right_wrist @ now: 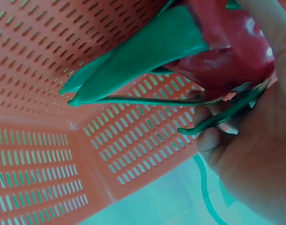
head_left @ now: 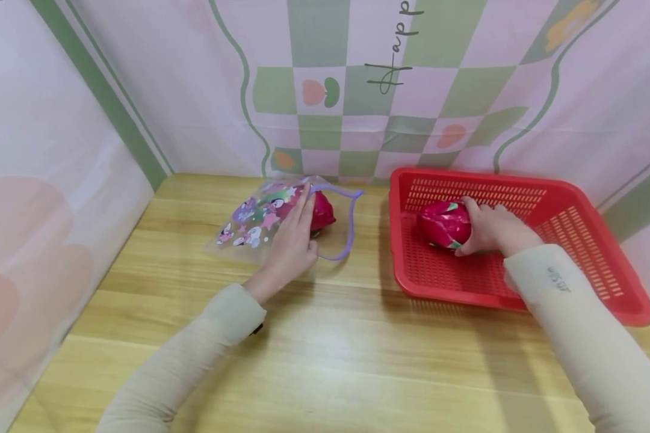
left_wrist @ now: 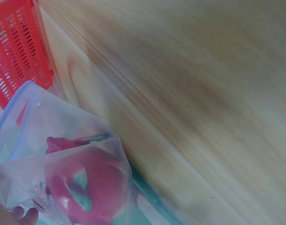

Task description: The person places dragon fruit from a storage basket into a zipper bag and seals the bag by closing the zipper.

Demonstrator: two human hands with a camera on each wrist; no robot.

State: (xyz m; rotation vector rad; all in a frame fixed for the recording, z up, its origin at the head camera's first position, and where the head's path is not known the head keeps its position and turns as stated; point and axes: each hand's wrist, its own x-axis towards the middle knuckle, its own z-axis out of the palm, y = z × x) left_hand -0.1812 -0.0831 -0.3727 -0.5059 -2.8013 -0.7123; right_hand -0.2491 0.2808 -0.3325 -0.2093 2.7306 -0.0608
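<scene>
A clear zip bag (head_left: 247,214) with cartoon prints and a purple-edged mouth lies on the table, its mouth facing the basket. Inside it is one dragon fruit (head_left: 323,213), also visible through the film in the left wrist view. My left hand (head_left: 291,243) rests on top of the bag with its fingers straight, beside that fruit. To the right, my right hand (head_left: 490,228) grips a second dragon fruit (head_left: 443,224) inside the red basket (head_left: 433,293). Green leafy tips (right_wrist: 138,56) of this fruit stick out past the hand in the right wrist view.
The basket has slotted plastic walls and stands at the right of the wooden table (head_left: 325,361). A patterned cloth (head_left: 368,90) hangs behind the table's back edge, and another pale cloth (head_left: 43,150) is along the left side.
</scene>
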